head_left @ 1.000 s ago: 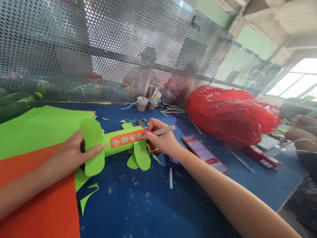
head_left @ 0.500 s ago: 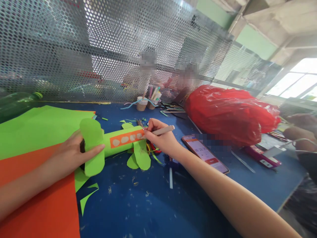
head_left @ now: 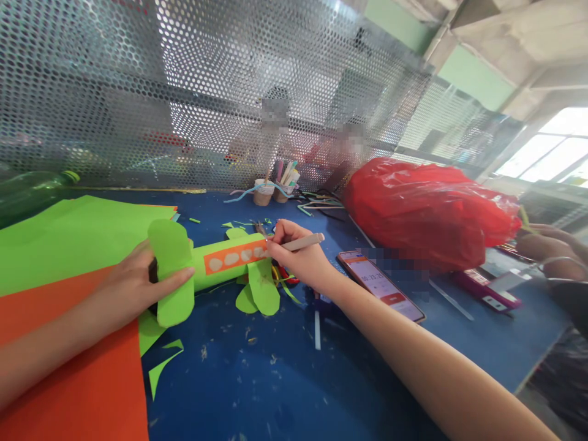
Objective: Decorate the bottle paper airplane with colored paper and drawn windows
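Observation:
A green paper tube (head_left: 202, 278) with rounded paper flaps lies slantwise above the blue table, looking like a paper plane. My left hand (head_left: 133, 275) grips its left end, the thumb pressed on the front of a big green flap (head_left: 171, 236). Along the tube runs an orange strip (head_left: 239, 255) bearing a row of several pale ovals. In my right hand (head_left: 298, 251) is a light-coloured marker (head_left: 305, 241), its tip hidden by the fingers at the strip's right end. Scissors with red and yellow handles (head_left: 288, 277) lie partly hidden behind the tube and my right hand.
Green paper (head_left: 82, 239) and orange paper (head_left: 78, 380) lie at left, near a green bottle (head_left: 32, 190). Cups of markers (head_left: 263, 193) stand against the perforated metal screen (head_left: 206, 110). To the right are a phone (head_left: 381, 285), a red plastic bag (head_left: 427, 214) and another person's hand (head_left: 542, 248).
My hands, the marker and the paper tube hold almost the same place. At the far right, the other person's hand has shifted a little.

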Motion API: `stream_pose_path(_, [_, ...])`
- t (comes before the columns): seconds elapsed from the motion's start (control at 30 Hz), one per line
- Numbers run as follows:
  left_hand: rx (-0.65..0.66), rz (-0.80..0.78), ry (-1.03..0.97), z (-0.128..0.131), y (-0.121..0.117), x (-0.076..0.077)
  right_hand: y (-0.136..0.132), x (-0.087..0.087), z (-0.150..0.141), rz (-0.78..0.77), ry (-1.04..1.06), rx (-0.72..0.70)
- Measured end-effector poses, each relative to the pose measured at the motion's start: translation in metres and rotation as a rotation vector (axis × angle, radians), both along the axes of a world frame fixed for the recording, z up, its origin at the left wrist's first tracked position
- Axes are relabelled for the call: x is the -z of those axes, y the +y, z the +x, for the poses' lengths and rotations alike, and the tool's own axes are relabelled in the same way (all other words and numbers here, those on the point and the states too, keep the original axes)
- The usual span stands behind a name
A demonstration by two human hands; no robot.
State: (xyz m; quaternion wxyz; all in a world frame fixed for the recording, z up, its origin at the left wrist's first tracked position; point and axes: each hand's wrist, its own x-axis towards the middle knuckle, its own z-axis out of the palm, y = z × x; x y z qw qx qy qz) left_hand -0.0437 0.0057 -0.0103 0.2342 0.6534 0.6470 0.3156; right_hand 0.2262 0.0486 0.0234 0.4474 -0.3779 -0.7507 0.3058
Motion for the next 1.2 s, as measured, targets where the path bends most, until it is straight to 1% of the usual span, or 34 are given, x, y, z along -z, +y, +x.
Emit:
stream_pose_path(0.13, [0.002, -0.01, -0.004, 0.0011, 0.0001, -0.0012, 0.0009, 0.0006, 0.0001, 0.025, -0.004, 0.028])
stream_pose_path(0.27, [0.0, -0.047, -0.003, 0.0026, -0.0002, -0.0043, 0.0017, 0.0011, 0.0008, 0.033, 0.006, 0.008])
stream_pose_path(0.57, [0.004, -0.028, -0.01, 0.0007, 0.0005, -0.002, 0.0014, -0.0001, 0.0001, 0.031, -0.006, 0.023])
stream_pose_path(0.67, [0.007, -0.022, -0.006, 0.0014, -0.0002, -0.0031, 0.0015, 0.0001, 0.0003, 0.044, -0.009, 0.024])
stream_pose_path(0.73, [-0.001, -0.003, 0.001, 0.0021, -0.0008, -0.0042, 0.0012, 0.0001, 0.0004, 0.032, 0.0, 0.014])
stream_pose_path(0.83, [-0.007, -0.017, -0.005, 0.0023, -0.0006, -0.0045, 0.0005, -0.0004, 0.0003, 0.018, 0.004, 0.008])
stream_pose_path(1.07, [-0.005, 0.0, 0.013, -0.0018, 0.0012, 0.0012, 0.0012, -0.0003, 0.0003, 0.012, 0.008, 0.014])
stream_pose_path(1.2, [0.004, -0.017, -0.018, 0.0, -0.0014, -0.0016, 0.0032, 0.0017, 0.0004, 0.026, -0.002, 0.028])
